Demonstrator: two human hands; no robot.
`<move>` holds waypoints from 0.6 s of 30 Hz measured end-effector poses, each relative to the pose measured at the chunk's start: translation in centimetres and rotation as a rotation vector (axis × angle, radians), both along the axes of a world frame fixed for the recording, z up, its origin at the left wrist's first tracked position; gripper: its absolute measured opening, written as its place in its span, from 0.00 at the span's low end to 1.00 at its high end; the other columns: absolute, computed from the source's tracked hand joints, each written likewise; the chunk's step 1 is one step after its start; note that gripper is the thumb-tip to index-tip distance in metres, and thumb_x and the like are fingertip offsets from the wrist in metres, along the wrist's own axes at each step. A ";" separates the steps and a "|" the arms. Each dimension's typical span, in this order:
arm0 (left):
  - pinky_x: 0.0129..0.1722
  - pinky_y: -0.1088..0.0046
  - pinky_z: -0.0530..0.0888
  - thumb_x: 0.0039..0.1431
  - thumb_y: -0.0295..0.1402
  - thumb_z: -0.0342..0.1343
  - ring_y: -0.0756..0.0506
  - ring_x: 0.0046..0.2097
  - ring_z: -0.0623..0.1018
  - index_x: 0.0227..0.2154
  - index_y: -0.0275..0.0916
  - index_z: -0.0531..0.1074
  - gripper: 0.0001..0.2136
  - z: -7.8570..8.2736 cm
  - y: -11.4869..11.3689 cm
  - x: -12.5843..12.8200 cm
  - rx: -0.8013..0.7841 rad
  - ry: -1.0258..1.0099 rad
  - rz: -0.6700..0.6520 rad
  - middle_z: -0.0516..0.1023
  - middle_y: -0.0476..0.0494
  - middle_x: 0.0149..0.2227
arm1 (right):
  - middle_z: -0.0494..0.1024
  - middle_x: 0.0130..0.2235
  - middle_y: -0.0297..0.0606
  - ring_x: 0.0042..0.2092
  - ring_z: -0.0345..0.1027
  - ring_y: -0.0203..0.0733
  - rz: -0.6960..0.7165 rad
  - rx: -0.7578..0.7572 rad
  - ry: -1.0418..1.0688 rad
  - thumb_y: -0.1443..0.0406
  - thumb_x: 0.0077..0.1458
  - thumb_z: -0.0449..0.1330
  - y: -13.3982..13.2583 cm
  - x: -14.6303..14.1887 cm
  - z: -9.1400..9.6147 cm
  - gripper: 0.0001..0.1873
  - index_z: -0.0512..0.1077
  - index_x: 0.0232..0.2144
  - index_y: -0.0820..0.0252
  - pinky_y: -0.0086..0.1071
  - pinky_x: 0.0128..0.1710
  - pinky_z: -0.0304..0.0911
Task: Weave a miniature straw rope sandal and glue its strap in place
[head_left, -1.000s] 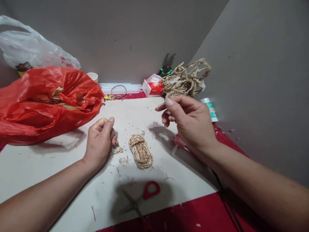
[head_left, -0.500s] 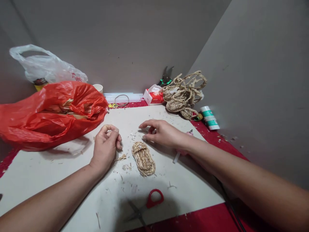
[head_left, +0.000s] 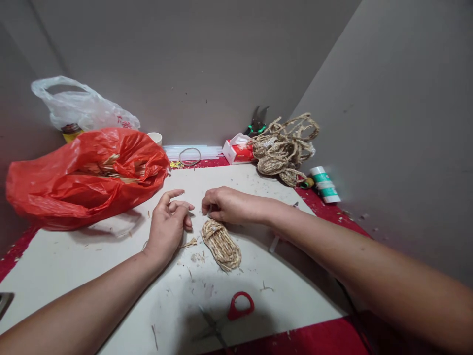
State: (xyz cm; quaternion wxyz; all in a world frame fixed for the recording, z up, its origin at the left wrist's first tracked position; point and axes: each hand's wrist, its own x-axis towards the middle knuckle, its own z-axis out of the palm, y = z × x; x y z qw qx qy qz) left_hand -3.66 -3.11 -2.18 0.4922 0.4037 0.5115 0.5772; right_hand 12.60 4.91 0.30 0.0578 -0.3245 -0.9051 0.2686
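A small slipper-shaped piece of braided straw cord (head_left: pixel 221 245) lies on the white board, with a band across its upper end. Just beyond that end, my right hand (head_left: pixel 225 204) is closed, fingertips pinched together low over the board. A tiny pale bit shows at the fingertips, too small to name. To the left, my left hand (head_left: pixel 170 219) rests on its side with fingers apart and nothing in them. Frayed straw (head_left: pixel 190 242) lies beside it. Red-handled scissors (head_left: pixel 241 305) lie open nearer to me, partly in shadow. A glue gun's pale tip (head_left: pixel 274 244) shows under my right forearm.
A red plastic bag (head_left: pixel 88 177) of straw stands left, a white bag (head_left: pixel 92 106) behind it. Along the back are clear sticks (head_left: pixel 210 152), a tissue pack (head_left: pixel 238 149), pruning shears (head_left: pixel 257 121) and coiled straw rope (head_left: pixel 281 148). A green-white roll (head_left: pixel 325 184) stands right.
My right hand has moved left to the clear bits on the board and its fingers have closed. My left hand's fingers have loosened and spread. The view has shifted slightly.
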 end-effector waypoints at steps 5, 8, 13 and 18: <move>0.23 0.77 0.73 0.55 0.31 0.55 0.52 0.23 0.74 0.43 0.37 0.65 0.12 0.2 0.1 0.1 -0.055 -0.111 -0.013 0.76 0.49 0.28 | 0.73 0.24 0.30 0.26 0.63 0.33 -0.095 -0.073 0.072 0.78 0.43 0.58 0.5 0.0 0.7 0.11 0.75 0.28 0.63 0.26 0.27 0.59; 0.24 0.76 0.76 0.60 0.34 0.52 0.50 0.26 0.77 0.44 0.36 0.66 0.11 0.5 0.1 0.0 -0.109 -0.212 -0.117 0.77 0.44 0.32 | 0.74 0.27 0.31 0.27 0.66 0.32 -0.130 -0.125 0.185 0.76 0.49 0.57 0.2 -0.2 1.8 0.08 0.74 0.31 0.64 0.25 0.29 0.62; 0.22 0.76 0.76 0.67 0.38 0.44 0.48 0.27 0.79 0.40 0.34 0.68 0.13 0.7 0.1 -0.3 -0.241 -0.432 -0.319 0.77 0.41 0.30 | 0.75 0.27 0.30 0.28 0.67 0.31 -0.114 -0.162 0.305 0.75 0.50 0.59 -1.2 -1.6 2.4 0.06 0.73 0.32 0.65 0.24 0.30 0.63; 0.19 0.77 0.75 0.68 0.35 0.42 0.50 0.23 0.77 0.34 0.33 0.68 0.13 0.2 1.0 -0.5 -0.326 -0.544 -0.314 0.73 0.46 0.25 | 0.73 0.26 0.31 0.28 0.64 0.31 -0.141 -0.073 0.350 0.75 0.53 0.58 -2.1 -2.5 1.3 0.06 0.74 0.28 0.66 0.26 0.30 0.59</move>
